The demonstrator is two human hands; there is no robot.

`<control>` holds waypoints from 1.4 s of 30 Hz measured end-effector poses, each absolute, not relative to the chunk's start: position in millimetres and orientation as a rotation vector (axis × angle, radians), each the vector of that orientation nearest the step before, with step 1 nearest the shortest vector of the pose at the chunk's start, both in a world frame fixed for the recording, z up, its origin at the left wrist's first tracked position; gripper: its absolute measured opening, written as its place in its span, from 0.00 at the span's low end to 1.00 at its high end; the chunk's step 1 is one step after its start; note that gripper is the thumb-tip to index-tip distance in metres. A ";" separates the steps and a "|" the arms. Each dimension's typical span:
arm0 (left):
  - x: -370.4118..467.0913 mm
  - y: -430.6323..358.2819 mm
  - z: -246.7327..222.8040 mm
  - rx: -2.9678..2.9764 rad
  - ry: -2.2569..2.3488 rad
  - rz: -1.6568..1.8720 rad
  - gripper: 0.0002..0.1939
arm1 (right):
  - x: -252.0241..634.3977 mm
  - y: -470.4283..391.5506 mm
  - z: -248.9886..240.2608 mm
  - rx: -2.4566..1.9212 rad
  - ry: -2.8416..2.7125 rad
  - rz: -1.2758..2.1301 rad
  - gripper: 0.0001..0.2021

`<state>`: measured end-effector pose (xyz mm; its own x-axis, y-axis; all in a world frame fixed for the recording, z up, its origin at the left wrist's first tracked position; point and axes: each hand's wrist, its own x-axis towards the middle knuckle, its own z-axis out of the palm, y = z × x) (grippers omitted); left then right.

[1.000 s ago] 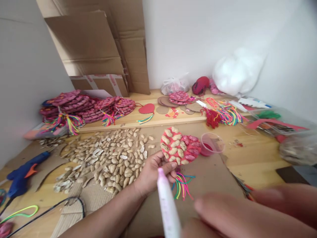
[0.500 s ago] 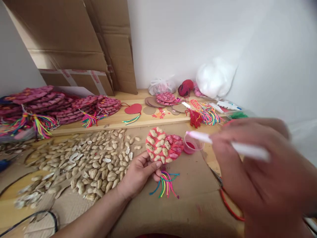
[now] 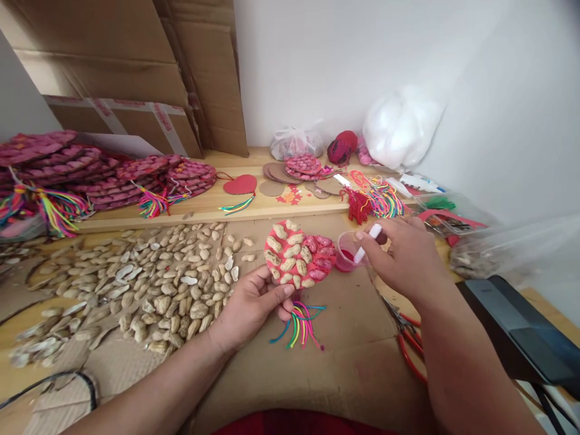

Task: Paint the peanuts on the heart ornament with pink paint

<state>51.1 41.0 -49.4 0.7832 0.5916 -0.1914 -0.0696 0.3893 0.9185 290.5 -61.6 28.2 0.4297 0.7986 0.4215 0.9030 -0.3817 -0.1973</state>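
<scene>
My left hand (image 3: 260, 299) grips the lower edge of a red heart (image 3: 296, 257) covered with peanut shells. Shells on its right lobe are painted pink; the others are plain tan. A tassel of coloured cords (image 3: 301, 323) hangs below it. My right hand (image 3: 399, 251) is closed around a white stick-like tool (image 3: 368, 243), whose lower end is inside a small clear cup (image 3: 347, 251) of pink paint. I cannot make out the tool's tip there. The cup stands just right of the heart.
Loose peanuts (image 3: 181, 302) spread across the left of the cardboard (image 3: 317, 380). Red-handled scissors (image 3: 410, 338) lie by my right forearm, near a dark device (image 3: 521, 332). Behind, a wooden ledge (image 3: 199, 220) bears stacked pink pieces (image 3: 99, 181), a plain red heart (image 3: 240, 184) and cords (image 3: 380, 196).
My right hand has moved away from me and left, turning the white tool downward into the cup. The left hand still holds the heart in about the same place.
</scene>
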 end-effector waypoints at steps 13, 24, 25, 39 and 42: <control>50.3 41.1 -49.6 1.085 0.535 0.441 0.13 | 281.6 -54.2 27.0 -2.444 -1.413 -0.228 0.18; 51.2 41.6 -49.8 1.070 0.525 0.438 0.13 | 280.6 -55.1 27.9 -2.414 -1.375 -0.225 0.17; 51.5 41.5 -49.6 1.067 0.527 0.440 0.14 | 282.1 -56.4 28.0 -2.384 -1.372 -0.254 0.16; 52.2 41.7 -50.0 1.026 0.530 0.423 0.15 | 262.0 -67.2 39.8 -1.587 -1.412 -0.380 0.01; 52.4 41.4 -50.1 1.032 0.537 0.419 0.15 | 253.1 -63.7 36.1 -1.536 -1.559 -0.241 0.03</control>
<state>52.4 41.4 -50.1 0.7958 0.5640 -0.2203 -0.0768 0.4549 0.8872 253.1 -63.7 36.1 0.1837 0.6971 0.6931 0.8737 0.2073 -0.4401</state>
